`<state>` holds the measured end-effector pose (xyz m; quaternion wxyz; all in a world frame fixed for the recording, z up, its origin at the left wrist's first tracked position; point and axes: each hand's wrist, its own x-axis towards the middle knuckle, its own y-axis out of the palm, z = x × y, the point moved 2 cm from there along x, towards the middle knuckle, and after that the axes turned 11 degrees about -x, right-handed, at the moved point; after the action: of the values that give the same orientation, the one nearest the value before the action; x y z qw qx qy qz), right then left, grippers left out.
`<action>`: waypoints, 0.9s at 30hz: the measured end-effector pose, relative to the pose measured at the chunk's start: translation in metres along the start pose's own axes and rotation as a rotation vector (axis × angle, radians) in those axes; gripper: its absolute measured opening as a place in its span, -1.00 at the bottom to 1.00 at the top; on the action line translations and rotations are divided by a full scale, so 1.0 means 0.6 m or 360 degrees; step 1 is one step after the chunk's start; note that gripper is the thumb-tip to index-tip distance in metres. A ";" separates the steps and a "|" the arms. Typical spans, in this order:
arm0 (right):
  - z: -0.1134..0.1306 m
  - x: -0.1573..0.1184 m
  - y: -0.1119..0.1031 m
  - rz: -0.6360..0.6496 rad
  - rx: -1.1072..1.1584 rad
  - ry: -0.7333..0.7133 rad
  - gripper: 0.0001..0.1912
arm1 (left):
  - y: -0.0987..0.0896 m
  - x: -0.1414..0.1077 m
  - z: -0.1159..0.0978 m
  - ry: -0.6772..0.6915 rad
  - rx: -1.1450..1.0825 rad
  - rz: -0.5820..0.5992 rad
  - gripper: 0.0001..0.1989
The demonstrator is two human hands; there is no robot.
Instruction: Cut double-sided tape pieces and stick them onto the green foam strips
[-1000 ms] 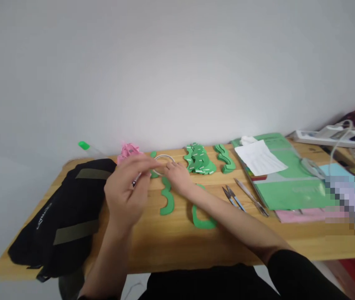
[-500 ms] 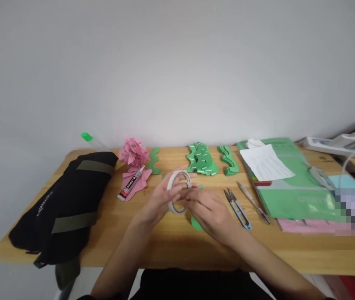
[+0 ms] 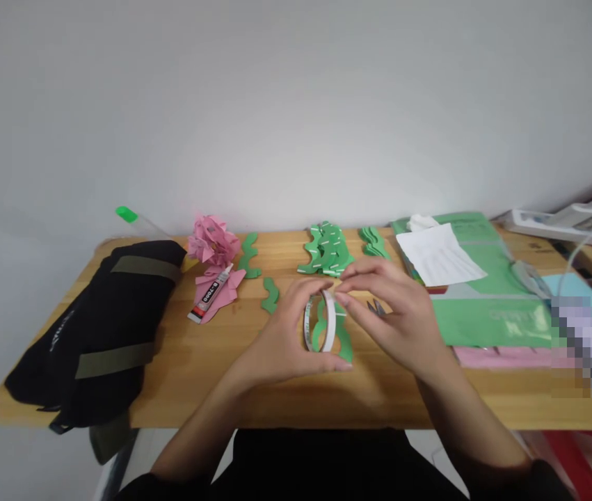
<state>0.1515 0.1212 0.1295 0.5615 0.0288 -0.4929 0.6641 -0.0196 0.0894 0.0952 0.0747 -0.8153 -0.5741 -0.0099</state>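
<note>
My left hand (image 3: 286, 341) is curled round a roll of white double-sided tape (image 3: 330, 325), thumb below and fingers above, with the roll standing on edge. At the roll's upper edge, my right hand (image 3: 397, 313) pinches the tape with thumb and fingertips. Behind and below the roll, a green scalloped paper piece (image 3: 346, 346) lies on the table, partly hidden, with a white strip on it. Beyond my hands is a pile of green paper pieces (image 3: 330, 243) bearing white strips. The snips (image 3: 378, 307) are mostly covered by my right hand.
A black bag (image 3: 113, 334) lies on the left. Near it are a pink paper flower (image 3: 213, 240) and a glue tube (image 3: 211, 296). Green pieces (image 3: 270, 295) and a stack (image 3: 373, 241) lie farther back. White paper (image 3: 439, 256) rests on a green packet (image 3: 494, 323) at right.
The tape roll has turned and shifted right in my left hand. My right hand has risen from the roll's side to its upper edge. The view has tilted slightly.
</note>
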 end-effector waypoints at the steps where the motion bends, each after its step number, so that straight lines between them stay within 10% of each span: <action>1: -0.004 0.003 -0.003 -0.0007 0.0004 0.0020 -0.94 | 0.001 -0.001 -0.001 -0.0005 0.0007 0.0009 -0.11; 18: -0.059 0.031 -0.006 0.0560 0.1632 0.1229 -0.82 | 0.017 -0.015 -0.018 0.0117 -0.0083 0.0614 0.01; 22: -0.098 -0.014 -0.018 0.0323 0.0811 0.1265 -0.71 | 0.015 -0.018 -0.007 0.0035 -0.0361 0.0570 0.07; 27: -0.147 -0.124 -0.003 0.0964 -0.0704 0.1213 -0.67 | 0.014 -0.018 0.001 -0.0080 -0.0611 0.0490 0.14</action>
<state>0.2257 0.1282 0.0413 0.4766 -0.4771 -0.3685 0.6399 -0.0152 0.0767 0.0924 -0.0952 -0.8924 -0.4324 -0.0869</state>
